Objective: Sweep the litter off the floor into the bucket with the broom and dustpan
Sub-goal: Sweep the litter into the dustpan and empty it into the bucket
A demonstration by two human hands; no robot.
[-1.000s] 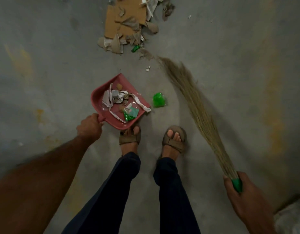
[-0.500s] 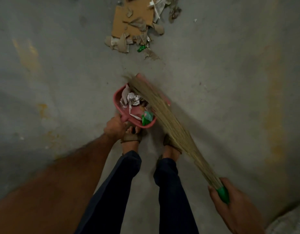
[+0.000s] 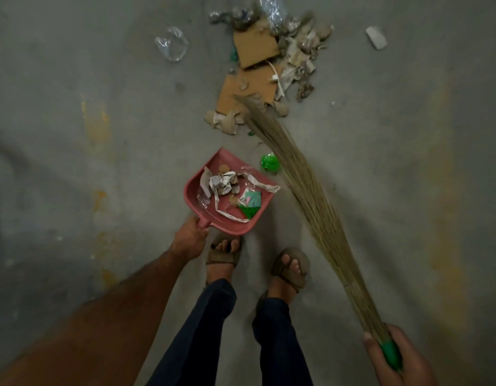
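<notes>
On the grey floor, seen from the head camera, a pink dustpan sat just in front of two feet in sandals. The left hand was closed around the dustpan's handle. Inside the pan lay crumpled paper, white strips and a green wrapper. The right hand was wrapped tight around the green grip of a long grass broom. The broom's tip reached a pile of cardboard scraps farther away. A small green scrap lay on the floor between the dustpan and the broom. A clear plastic bit lay off to the left of the pile.
</notes>
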